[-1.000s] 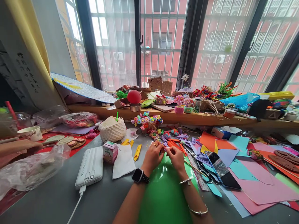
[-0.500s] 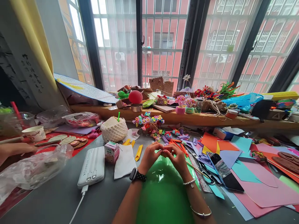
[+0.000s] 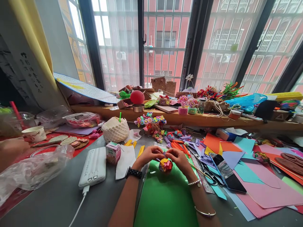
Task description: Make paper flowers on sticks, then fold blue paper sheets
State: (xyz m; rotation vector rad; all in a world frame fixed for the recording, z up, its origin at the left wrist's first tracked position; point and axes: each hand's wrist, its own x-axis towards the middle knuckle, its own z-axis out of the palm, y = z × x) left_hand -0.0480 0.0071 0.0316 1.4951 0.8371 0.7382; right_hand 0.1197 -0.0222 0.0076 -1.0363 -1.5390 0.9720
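Note:
A small folded-paper flower (image 3: pixel 165 165) in yellow, red and pink hangs between my hands, over a glossy green sheet (image 3: pixel 167 198). My left hand (image 3: pixel 148 155) pinches its far side, where a bit of purple paper shows. From the right, my right hand (image 3: pixel 179 160) grips the same far edge with thumb and fingers. Both sets of fingertips nearly meet, and they partly hide what they press. Yellow folded paper strips (image 3: pixel 140 150) lie beyond my left hand, and orange strips (image 3: pixel 181 146) beyond my right.
On the left are a white power bank (image 3: pixel 92 167) with its cable, a small drink carton (image 3: pixel 113 153) and a netted coconut (image 3: pixel 115 130). At right, scissors (image 3: pixel 209 176), a phone (image 3: pixel 227 173) and coloured paper (image 3: pixel 267 186) lie about. Another person's hand (image 3: pixel 14 150) is at far left.
The paper flower has tilted into view below my fingers, where it was hidden before. My left wrist has shifted left and turned. The other person's hand has moved left.

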